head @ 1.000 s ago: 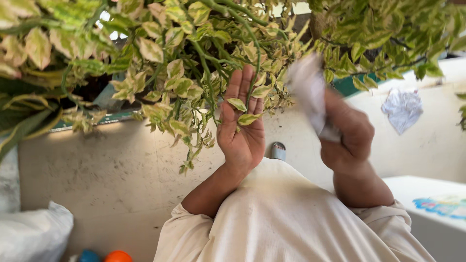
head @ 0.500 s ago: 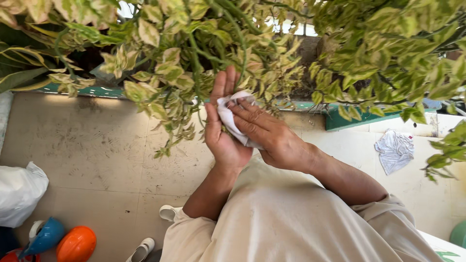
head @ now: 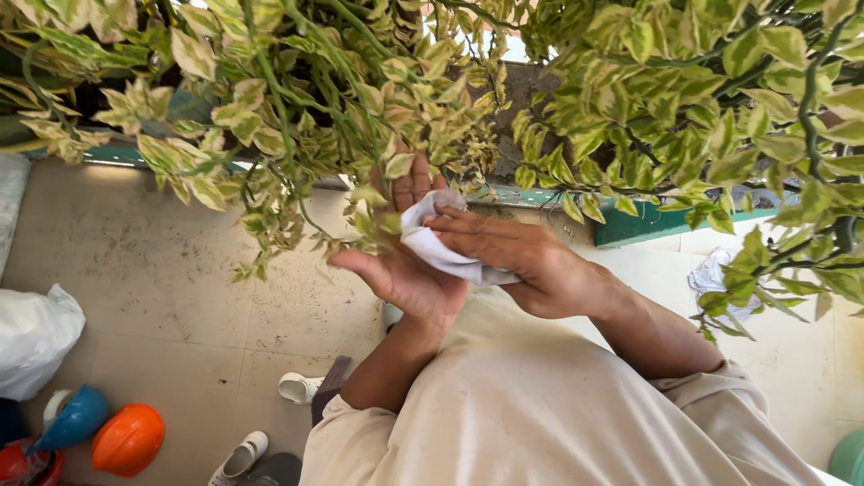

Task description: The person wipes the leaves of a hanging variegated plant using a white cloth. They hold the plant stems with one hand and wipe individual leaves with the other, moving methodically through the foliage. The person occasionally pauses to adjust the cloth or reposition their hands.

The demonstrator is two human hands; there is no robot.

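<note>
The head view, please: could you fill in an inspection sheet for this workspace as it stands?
Surface: pale tiled floor, scuffed and dusty.
Job's things: white cloth pressed onto the left palm; variegated green and cream leaves hang over both hands.
Clutter: orange hard hat, blue hard hat, white bag, white shoes, crumpled white rag on the floor.
Hands: left hand open, palm up beneath the cloth; right hand with fingers flat on the cloth.
Cables: nothing seen.
Surroundings: green planter edge beneath the foliage; the person's cream shirt.
</note>
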